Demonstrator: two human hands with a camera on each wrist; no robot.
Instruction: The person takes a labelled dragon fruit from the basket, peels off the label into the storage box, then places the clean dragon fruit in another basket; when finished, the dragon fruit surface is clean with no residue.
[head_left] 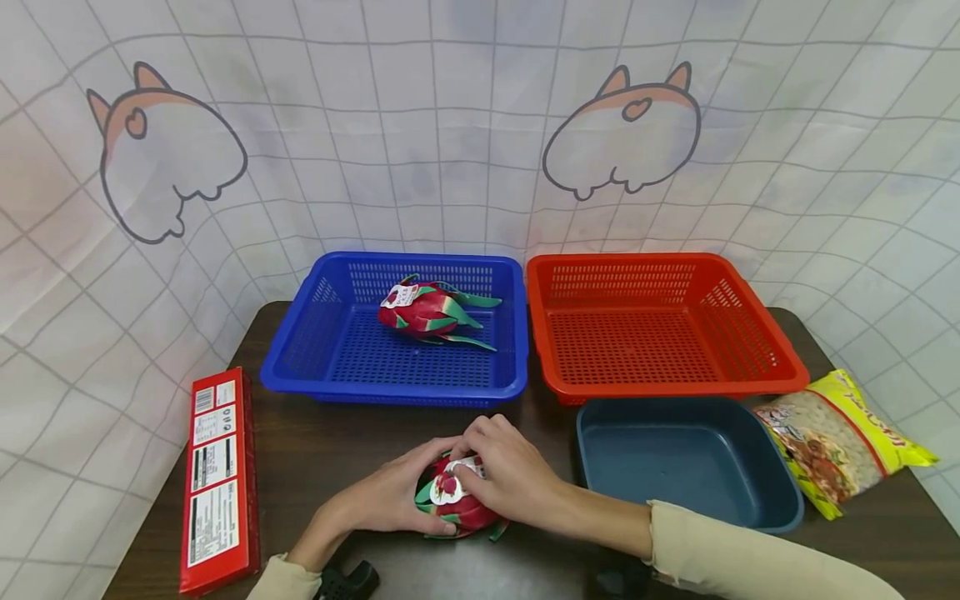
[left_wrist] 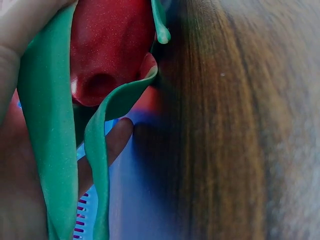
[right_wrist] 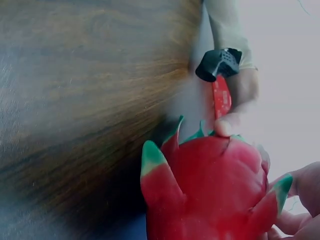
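Low over the near middle of the table, a red dragon fruit with green-tipped leaves is between both hands. My left hand grips its left side, thumb along the near edge and fingers at the far side. My right hand leans over from the right, with thumb and curled index finger pinching at the white label on top. Whether that label is stuck down flat is hidden by the fingers. In the left wrist view, long green leaves hang past the left palm.
A second labelled dragon fruit lies in the blue basket. Right of it are a red basket, a dark blue tray and a yellow food bag. A red box lies at the left edge. A patterned curtain hangs behind.
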